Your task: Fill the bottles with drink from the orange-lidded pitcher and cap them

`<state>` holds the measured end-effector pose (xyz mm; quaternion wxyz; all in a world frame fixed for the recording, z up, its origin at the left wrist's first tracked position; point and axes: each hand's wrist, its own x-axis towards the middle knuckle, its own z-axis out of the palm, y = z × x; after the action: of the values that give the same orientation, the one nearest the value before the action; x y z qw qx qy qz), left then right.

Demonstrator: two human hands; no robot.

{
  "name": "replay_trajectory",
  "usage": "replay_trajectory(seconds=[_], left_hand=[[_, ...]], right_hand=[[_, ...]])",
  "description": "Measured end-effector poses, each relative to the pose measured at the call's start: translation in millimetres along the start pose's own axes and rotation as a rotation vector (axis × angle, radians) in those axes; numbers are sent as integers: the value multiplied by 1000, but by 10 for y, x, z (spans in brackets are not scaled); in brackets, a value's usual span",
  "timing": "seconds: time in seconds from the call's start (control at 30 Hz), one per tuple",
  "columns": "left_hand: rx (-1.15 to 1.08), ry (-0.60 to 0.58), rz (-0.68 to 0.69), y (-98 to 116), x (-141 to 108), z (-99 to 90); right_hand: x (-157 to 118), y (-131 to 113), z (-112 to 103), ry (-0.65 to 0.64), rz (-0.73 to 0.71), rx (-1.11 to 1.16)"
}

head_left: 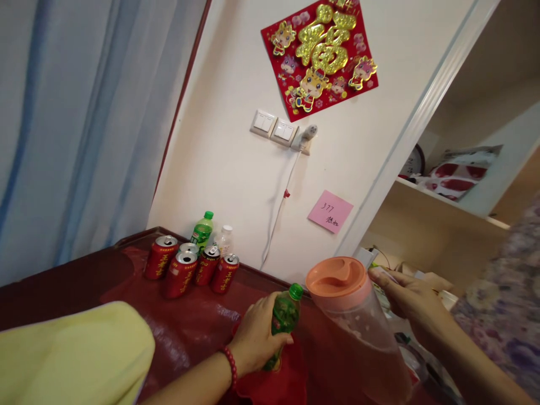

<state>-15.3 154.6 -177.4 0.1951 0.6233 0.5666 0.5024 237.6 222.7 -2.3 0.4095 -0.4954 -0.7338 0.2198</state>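
Note:
My left hand (262, 334), with a red bead bracelet at the wrist, is wrapped round a green plastic bottle (287, 312) with a green cap. The bottle stands slightly tilted over a red cloth-like item (291, 374) on the dark red table (198, 320). To its right is a clear plastic pitcher (363, 332) with an orange lid (337, 277). Close beside that lid, my right hand (407, 295) has its fingers drawn together. A small pale edge shows at its fingertips; what it belongs to cannot be made out.
Several red drink cans (180, 275) stand at the table's back left, before another green bottle (203, 230) and a clear white-capped bottle (225, 239). A yellow padded thing (80, 354) covers the front left. A white cord (276, 219) hangs down the wall. Shelves (451, 202) are at right.

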Motion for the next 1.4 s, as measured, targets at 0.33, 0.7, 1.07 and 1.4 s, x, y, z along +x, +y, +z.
replay_trajectory(seconds=[0.33,0.7,1.07,1.4], left_hand=[[3,-5,3,-4,-15,-9],[9,-10,5,24,-19,-15],[15,-7,5,-18,-13,15],[24,-18,-6,14,-33,-14]], right_hand=[[7,-6,5,1,23,19],[50,33,-13,26,39,-10],[89,54,-32,9,1,-62],[137,96,-61,-6,-8,-63]])
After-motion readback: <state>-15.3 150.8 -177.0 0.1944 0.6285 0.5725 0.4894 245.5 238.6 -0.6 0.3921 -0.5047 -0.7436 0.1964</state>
